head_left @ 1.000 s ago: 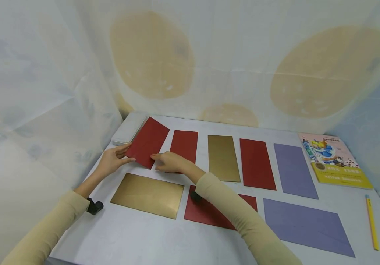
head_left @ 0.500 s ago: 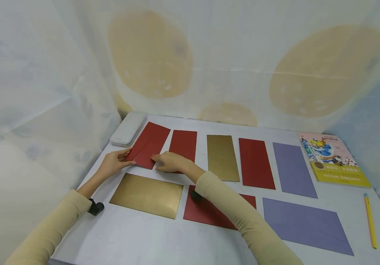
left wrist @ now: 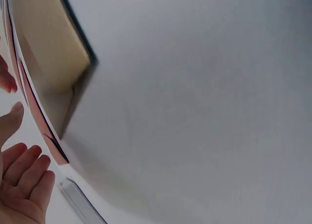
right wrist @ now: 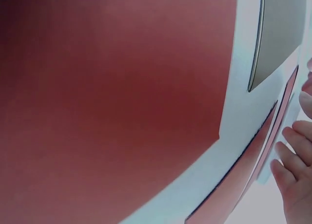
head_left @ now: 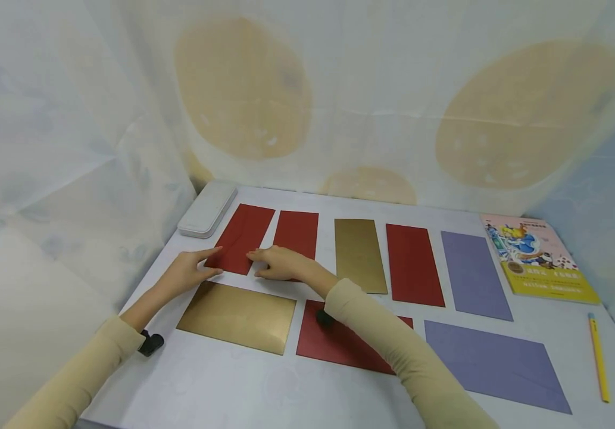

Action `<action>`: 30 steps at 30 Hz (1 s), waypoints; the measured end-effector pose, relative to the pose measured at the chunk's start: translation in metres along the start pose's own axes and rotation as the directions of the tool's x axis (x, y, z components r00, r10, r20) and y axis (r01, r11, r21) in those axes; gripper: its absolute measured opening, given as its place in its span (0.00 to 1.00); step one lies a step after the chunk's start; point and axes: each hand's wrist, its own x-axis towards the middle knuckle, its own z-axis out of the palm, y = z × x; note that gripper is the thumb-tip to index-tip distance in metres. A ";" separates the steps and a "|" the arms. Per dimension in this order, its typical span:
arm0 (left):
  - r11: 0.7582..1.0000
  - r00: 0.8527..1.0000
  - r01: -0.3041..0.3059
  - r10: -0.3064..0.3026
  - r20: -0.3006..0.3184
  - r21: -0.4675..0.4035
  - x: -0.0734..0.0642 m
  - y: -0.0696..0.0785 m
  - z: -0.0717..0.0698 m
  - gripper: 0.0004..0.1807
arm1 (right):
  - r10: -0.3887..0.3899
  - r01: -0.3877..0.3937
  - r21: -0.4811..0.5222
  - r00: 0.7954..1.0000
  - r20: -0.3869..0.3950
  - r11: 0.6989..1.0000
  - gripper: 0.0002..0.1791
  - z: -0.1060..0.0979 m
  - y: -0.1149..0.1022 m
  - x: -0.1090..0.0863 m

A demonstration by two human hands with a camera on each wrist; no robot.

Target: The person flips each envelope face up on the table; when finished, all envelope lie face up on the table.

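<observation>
A red rectangular card (head_left: 240, 235) lies flat at the back left of the white table in the head view. At its near left corner is my left hand (head_left: 186, 273), thumb and fingers spread apart with nothing between them. My right hand (head_left: 286, 264) is at the card's right edge, index fingertip right at the rim, and overlaps a second red card (head_left: 297, 229). A gold card (head_left: 237, 317) lies crosswise just in front. The left wrist view shows the left hand (left wrist: 24, 180) with loosely bent fingers; the right wrist view shows the right hand (right wrist: 292, 170) likewise.
Further right lie an upright gold card (head_left: 361, 256), a red card (head_left: 415, 265) and purple cards (head_left: 475, 274). My right forearm covers part of a crosswise red card (head_left: 315, 345). A white case (head_left: 208, 208) stands back left; a book (head_left: 540, 259) and yellow pencil (head_left: 599, 357) lie right.
The left red card, tilted up earlier, has come down flat on the table. My left hand has let go of its corner, with thumb and fingers now apart. The right hand has barely moved.
</observation>
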 end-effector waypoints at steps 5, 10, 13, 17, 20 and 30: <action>1.000 0.995 0.011 -0.008 0.100 -0.024 -0.002 0.005 0.002 0.31 | -0.007 0.007 -0.002 1.000 0.011 1.000 0.26 0.000 -0.002 0.000; 1.000 0.991 0.030 -0.029 0.130 -0.006 0.001 0.005 0.002 0.32 | 0.004 -0.004 0.002 0.999 0.035 1.000 0.25 0.001 -0.004 0.002; 0.999 0.991 0.044 -0.044 0.129 0.008 0.002 0.005 0.002 0.32 | 0.007 -0.007 0.000 0.999 0.037 1.000 0.25 0.002 -0.004 0.003; 0.998 0.989 0.060 -0.062 0.131 0.016 0.003 0.004 0.002 0.32 | 0.016 -0.016 -0.016 0.999 0.039 1.000 0.26 0.002 -0.004 0.006; 0.998 0.989 0.058 -0.059 0.134 0.013 0.002 0.003 0.002 0.32 | 0.027 -0.026 -0.030 0.999 0.041 0.999 0.26 0.002 -0.004 0.007; 0.998 0.990 0.057 -0.059 0.129 0.017 0.004 0.006 0.005 0.33 | 0.008 -0.008 0.032 1.000 -0.006 0.999 0.27 0.000 0.003 -0.002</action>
